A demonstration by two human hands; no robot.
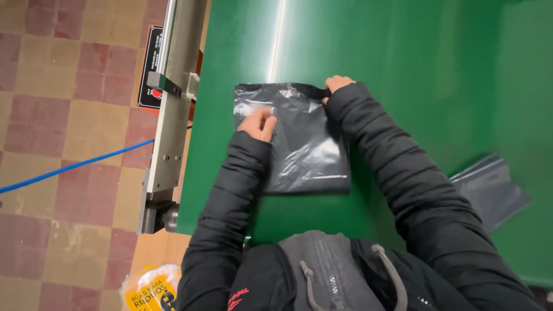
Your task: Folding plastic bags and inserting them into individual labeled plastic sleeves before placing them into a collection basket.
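A flat, dark grey glossy plastic mailing bag (299, 144) is laid on the green tabletop (415, 69) near its left edge, long axis running away from the body. Its far right corner is pinched by the right hand (335, 86), while the left hand (259, 124), fingers loosely curled, is pressed on its left side. A second grey plastic bag (492, 190) is seen well apart toward the right edge.

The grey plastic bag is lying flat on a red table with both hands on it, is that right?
Not quite. The head view shows the grey plastic bag flat on a green table, not red. The left hand rests on it and the right hand pinches its top edge.
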